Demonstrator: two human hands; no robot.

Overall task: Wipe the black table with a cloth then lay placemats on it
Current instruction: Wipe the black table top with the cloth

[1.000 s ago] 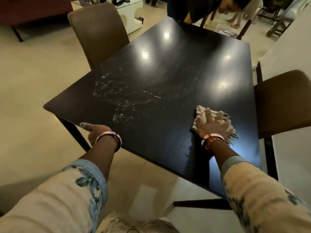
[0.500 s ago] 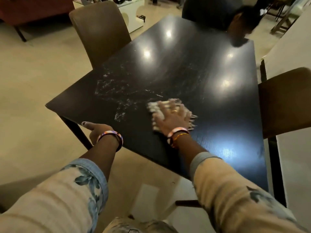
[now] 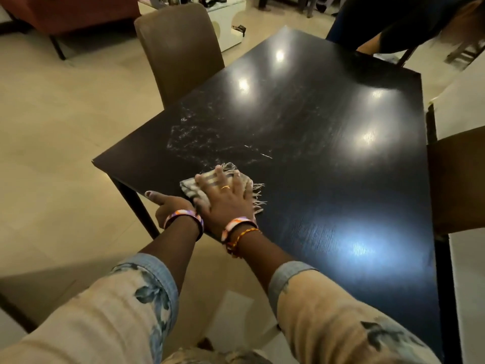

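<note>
Right hand (image 3: pixel 225 197) flat atop cloth (image 3: pixel 245 181), table (image 3: pixel 328 158)

Black table (image 3: pixel 328 179); pale checked cloth (image 3: pixel 194 186) (fringed); brown chair (image 3: pixel 181 51).
</note>
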